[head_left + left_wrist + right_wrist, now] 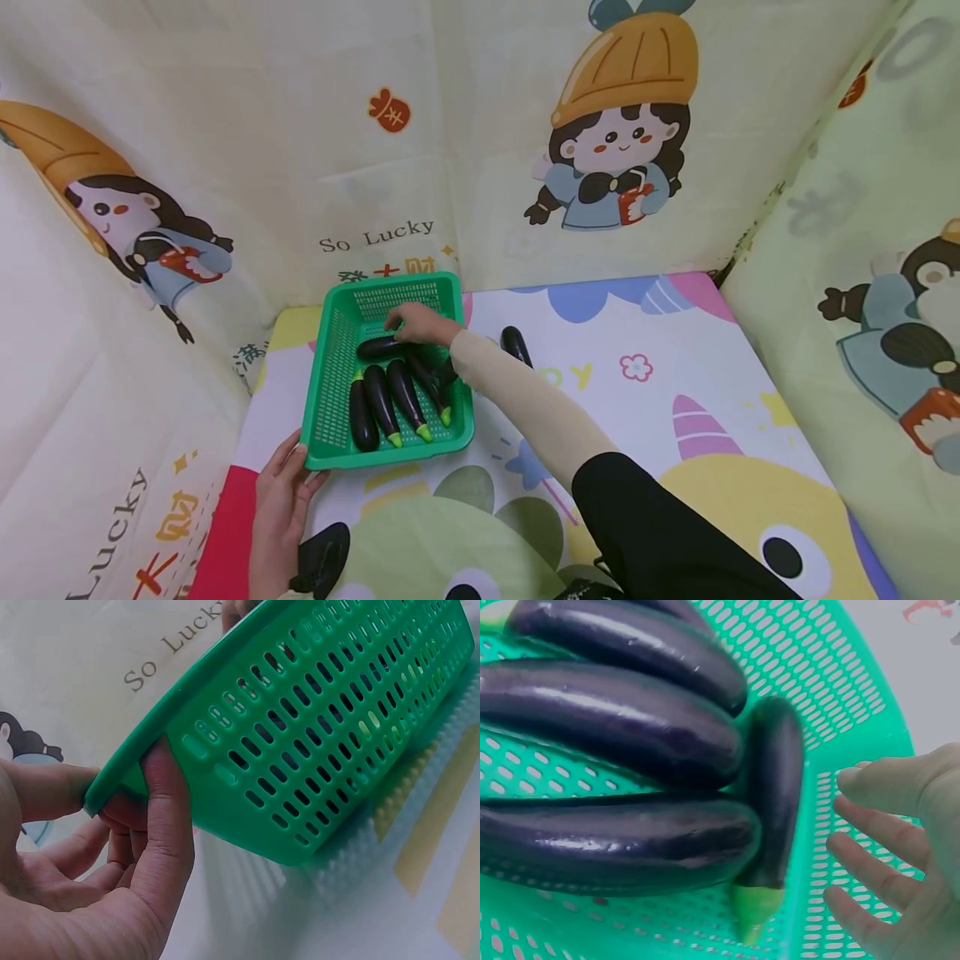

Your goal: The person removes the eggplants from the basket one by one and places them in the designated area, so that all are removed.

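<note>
A green plastic basket (315, 400) holds several dark purple eggplants (406, 400) with green stem ends. At its near left corner, my left hand (281, 500) pinches the rim between thumb and fingers, as the left wrist view shows at the basket's rim (127, 761). My right hand (422, 323) is over the far part of the basket, close to an eggplant lying crosswise (378, 347). In the right wrist view the fingers of this hand (900, 855) are spread loosely near the basket wall, apart from the nearest eggplant (776, 795), holding nothing.
One more eggplant (515, 345) lies on the table right of the basket, partly behind my right forearm. A cartoon-print cloth (600, 350) covers the table. Printed curtains (487, 150) enclose the back and both sides.
</note>
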Motion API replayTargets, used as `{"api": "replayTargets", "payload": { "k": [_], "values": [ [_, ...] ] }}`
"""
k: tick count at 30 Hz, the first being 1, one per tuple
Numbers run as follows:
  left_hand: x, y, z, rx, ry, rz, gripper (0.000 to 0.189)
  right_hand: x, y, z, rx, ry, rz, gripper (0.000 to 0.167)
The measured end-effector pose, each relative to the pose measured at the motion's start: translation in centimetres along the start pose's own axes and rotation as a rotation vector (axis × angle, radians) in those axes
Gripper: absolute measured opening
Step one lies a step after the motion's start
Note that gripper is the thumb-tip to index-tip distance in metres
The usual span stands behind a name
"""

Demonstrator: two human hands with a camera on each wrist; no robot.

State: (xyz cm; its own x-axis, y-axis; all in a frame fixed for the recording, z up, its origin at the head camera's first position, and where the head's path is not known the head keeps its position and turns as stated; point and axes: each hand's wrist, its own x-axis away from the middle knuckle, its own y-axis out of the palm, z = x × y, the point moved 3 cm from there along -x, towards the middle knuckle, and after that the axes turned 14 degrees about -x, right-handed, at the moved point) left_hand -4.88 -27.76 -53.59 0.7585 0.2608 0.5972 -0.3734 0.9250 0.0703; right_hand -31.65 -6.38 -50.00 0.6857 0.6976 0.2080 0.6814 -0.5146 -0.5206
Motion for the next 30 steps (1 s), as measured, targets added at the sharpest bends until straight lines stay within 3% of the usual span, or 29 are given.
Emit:
{"api": "replayTargets", "payload": {
  "k": [8, 14, 21, 30],
  "values": [
    [0.1, -0.1, -0.1, 0.014, 0.013, 0.009, 0.066, 2.1, -1.0, -1.6, -0.019, -0.138, -0.001, 0.031],
    [0.2, -0.4, 0.0, -0.008, 0.043, 0.020, 0.066, 4.7, -2.1, -2.0, -0.151, -0.212, 0.060, 0.030],
    [0.0, -0.4, 0.0, -0.001, 0.106, -0.078, 0.061, 8.6, -3.5, -0.4, -0.281, -0.227, 0.152, 0.031],
    [-0.3, -0.3, 0.0, -0.031, 0.080, -0.086, 0.065, 12.8, -4.9, 2.3, -0.385, -0.234, 0.285, 0.034]
  ]
}}
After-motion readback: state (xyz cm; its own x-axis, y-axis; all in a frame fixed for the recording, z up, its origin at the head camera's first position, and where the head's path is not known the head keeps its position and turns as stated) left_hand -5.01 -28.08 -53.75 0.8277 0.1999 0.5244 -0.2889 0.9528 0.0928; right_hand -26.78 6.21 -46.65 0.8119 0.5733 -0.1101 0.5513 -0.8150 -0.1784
